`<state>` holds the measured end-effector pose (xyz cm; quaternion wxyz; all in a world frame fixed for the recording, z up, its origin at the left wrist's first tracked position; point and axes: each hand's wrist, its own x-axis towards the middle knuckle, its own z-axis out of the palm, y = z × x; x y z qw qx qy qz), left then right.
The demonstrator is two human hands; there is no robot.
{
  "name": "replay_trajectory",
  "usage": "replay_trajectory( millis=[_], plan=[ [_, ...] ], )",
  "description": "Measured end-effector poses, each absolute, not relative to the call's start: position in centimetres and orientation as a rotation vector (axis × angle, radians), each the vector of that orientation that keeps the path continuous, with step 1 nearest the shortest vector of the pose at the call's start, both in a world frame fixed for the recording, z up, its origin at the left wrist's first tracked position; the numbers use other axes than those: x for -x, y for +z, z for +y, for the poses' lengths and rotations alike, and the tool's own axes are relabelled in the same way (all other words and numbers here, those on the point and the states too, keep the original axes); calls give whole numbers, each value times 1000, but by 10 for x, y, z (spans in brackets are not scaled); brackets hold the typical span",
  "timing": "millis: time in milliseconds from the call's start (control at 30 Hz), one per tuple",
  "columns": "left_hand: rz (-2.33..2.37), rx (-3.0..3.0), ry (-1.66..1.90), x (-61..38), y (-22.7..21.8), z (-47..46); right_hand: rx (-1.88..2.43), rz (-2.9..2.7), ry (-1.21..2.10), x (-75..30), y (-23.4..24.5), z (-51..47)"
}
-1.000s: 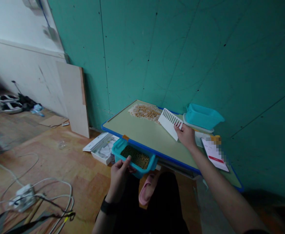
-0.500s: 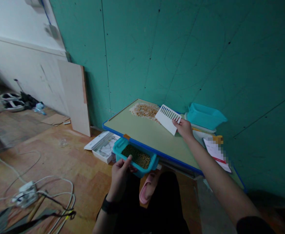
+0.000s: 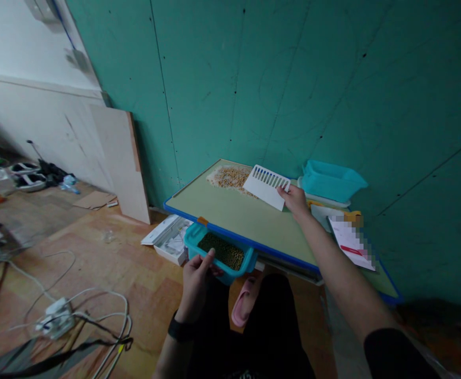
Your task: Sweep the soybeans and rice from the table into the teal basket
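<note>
My left hand (image 3: 196, 281) grips the near rim of a teal tub (image 3: 219, 254) filled with green-yellow beans, held just under the front edge of a small green table (image 3: 230, 216) with a blue border. My right hand (image 3: 293, 199) is closed on a white slotted scraper (image 3: 265, 185), which reaches over the table toward a pile of pale beans (image 3: 230, 177) at the far left corner. The scraper's edge is beside the pile.
A second teal tub (image 3: 331, 181) stands at the table's back right, next to a paper card (image 3: 351, 243). A green wall is behind. On the wooden floor lie a white box (image 3: 166, 238), a power strip (image 3: 56, 318) with cables, and a board (image 3: 118, 160) leaning on the wall.
My right hand has carried the scraper to the left, closer to the bean pile. The left hand keeps the tub in place.
</note>
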<state>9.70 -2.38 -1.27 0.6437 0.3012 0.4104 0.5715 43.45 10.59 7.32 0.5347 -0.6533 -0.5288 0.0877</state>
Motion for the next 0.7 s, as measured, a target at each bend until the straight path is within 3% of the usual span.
replay_trajectory(
  millis=[700],
  plan=[
    [971, -676, 1289, -96, -21, -26, 1466, -1264, 352, -436, 71, 107]
  ],
)
